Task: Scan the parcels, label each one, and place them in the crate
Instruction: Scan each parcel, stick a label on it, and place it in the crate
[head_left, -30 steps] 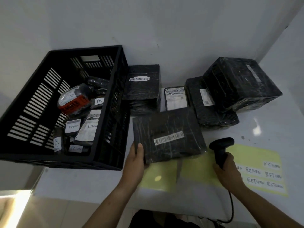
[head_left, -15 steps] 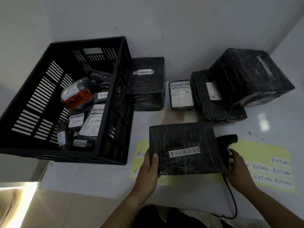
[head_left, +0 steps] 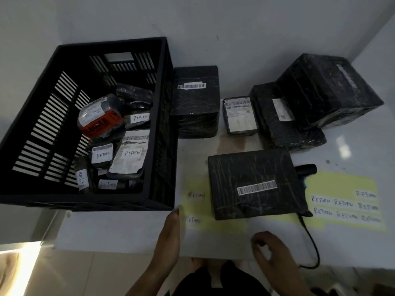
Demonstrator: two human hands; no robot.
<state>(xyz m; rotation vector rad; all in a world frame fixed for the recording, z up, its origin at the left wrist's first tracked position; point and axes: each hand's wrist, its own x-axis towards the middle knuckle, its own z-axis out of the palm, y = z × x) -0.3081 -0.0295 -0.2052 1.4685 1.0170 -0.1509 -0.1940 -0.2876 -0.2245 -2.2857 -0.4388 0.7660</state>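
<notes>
Head view — left hand [head_left: 170, 235] straight-fingered, right hand [head_left: 272, 252] loosely curled — both empty.

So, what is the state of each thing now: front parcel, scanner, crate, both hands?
Front parcel: flat on the table, barcode up, not yet labelled, unheld.
Scanner: lying partly hidden behind that parcel, unheld.
Crate: open-topped, partly filled with parcels.
Left hand: fingers straight, holding nothing.
Right hand: loosely curled, holding nothing.
</notes>
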